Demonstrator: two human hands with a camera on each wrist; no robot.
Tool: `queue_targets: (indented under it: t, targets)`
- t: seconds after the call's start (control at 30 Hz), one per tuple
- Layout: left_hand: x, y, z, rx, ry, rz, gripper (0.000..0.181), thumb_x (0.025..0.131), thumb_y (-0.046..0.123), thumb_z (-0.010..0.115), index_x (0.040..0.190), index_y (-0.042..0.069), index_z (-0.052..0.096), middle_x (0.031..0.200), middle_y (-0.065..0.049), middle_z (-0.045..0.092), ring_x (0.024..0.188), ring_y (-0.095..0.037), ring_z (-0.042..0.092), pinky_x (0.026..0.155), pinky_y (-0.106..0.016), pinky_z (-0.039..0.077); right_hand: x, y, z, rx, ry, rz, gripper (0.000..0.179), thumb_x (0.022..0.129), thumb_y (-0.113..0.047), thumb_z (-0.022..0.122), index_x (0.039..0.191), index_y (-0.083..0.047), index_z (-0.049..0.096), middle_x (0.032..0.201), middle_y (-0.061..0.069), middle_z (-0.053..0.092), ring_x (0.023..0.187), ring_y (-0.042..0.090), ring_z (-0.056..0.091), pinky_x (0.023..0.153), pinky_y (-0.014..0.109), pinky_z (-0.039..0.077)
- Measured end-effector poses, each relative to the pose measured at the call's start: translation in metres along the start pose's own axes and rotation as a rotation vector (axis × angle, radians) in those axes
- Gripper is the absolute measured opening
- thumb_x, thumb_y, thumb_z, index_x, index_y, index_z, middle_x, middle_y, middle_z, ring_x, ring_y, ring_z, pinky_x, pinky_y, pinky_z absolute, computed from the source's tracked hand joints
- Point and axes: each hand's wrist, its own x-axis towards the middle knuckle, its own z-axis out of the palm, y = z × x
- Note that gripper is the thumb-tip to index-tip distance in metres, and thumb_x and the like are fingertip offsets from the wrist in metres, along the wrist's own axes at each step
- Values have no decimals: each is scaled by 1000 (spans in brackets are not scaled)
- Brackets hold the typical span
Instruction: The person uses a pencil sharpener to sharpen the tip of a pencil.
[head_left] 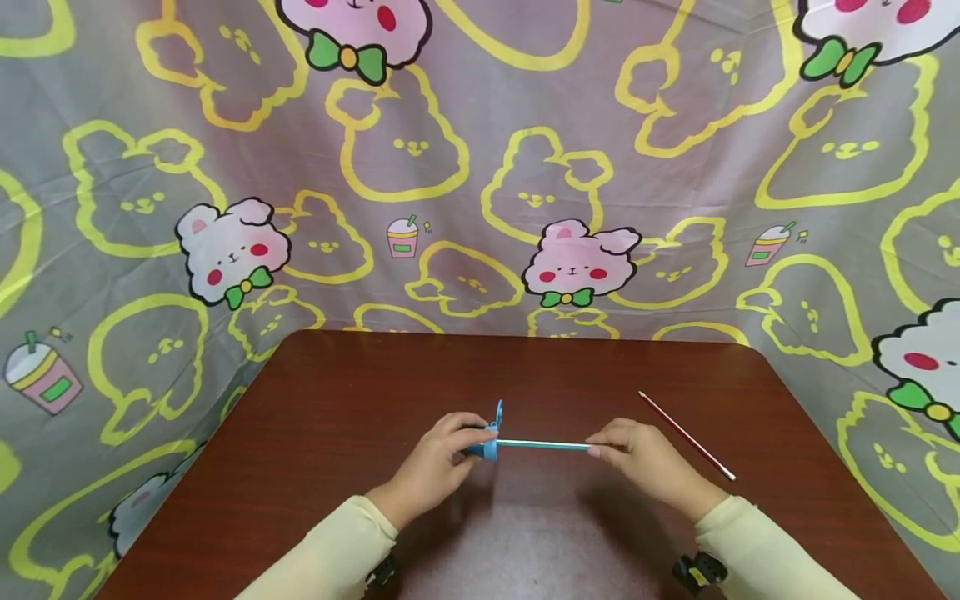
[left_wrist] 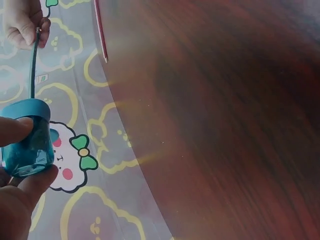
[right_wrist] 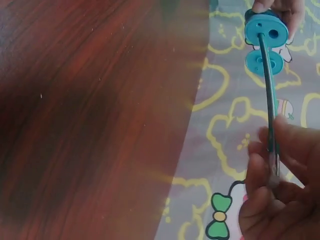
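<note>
A blue pencil sharpener (head_left: 491,450) with a see-through body lies sideways in the fingers and thumb of my left hand (head_left: 433,462). Its round lid (right_wrist: 264,62) is flipped back, and two holes show on its face in the right wrist view. One end of a teal pencil (head_left: 543,445) sits in one of these holes. My right hand (head_left: 647,460) pinches the other end between thumb and fingers, so the pencil runs level between both hands over the table. In the left wrist view, the clear sharpener body (left_wrist: 37,150) shows between thumb and fingers.
A dark red pencil (head_left: 686,436) lies slanted on the brown wooden table (head_left: 390,375), beyond my right forearm. Grey cloth (head_left: 480,167) printed with yellow outlines and cartoon animals hangs behind the table and along both sides.
</note>
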Motion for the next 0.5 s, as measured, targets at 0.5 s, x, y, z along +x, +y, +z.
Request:
queue_targets:
  t: [0.5]
  targets:
    - [-5,3,3,-37,-52,-29,45,73,-11,76,115,3,70,114,-11,62,103,-26,58,70,-22,52,-3,3,3,-100,52,-160,6,77,-6,78,82,-8,74,76,-5,69,66,1,59,57,21,49]
